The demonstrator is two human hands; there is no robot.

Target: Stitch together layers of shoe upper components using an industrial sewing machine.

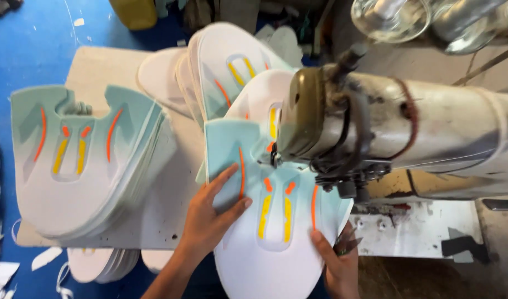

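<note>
Our left hand (209, 213) presses flat, fingers spread, on the mint-and-white foam shoe upper panel (270, 221); right hand (334, 260) pinches its edge beside small snips. Looks light, floppy; best gripped at the edges.

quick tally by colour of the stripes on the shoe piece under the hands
On the shoe piece held flat by the left hand and right hand, beside the sewing machine:
Orange curved stripes: 2
Short orange marks: 2
Yellow stripes: 2
Total: 6
</note>
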